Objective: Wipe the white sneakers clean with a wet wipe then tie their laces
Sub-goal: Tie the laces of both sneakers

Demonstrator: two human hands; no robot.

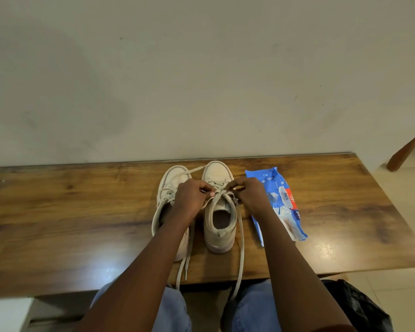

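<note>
The left hand (193, 197) and its forearm cover much of the left off-white canvas sneaker (171, 183). Print on the blue plastic wipes pack (277, 204), toward the brown wooden table's (82, 224) right end, is unreadable.

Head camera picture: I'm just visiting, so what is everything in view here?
table: one, brown wood, against the wall
wall: one, pale, behind the table
left sneaker: one, white, mid-table, lace loose
right sneaker: one, white, beside it
laces: two, pale, ends trailing past the near table edge
pack of wipes: one, blue, right of the sneakers
bag: one, black, bottom right
wooden bar: one, brown, slanting at right edge
jeans: blue, bottom
left hand: pinches right sneaker's lace
right hand: pinches the same lace
</note>
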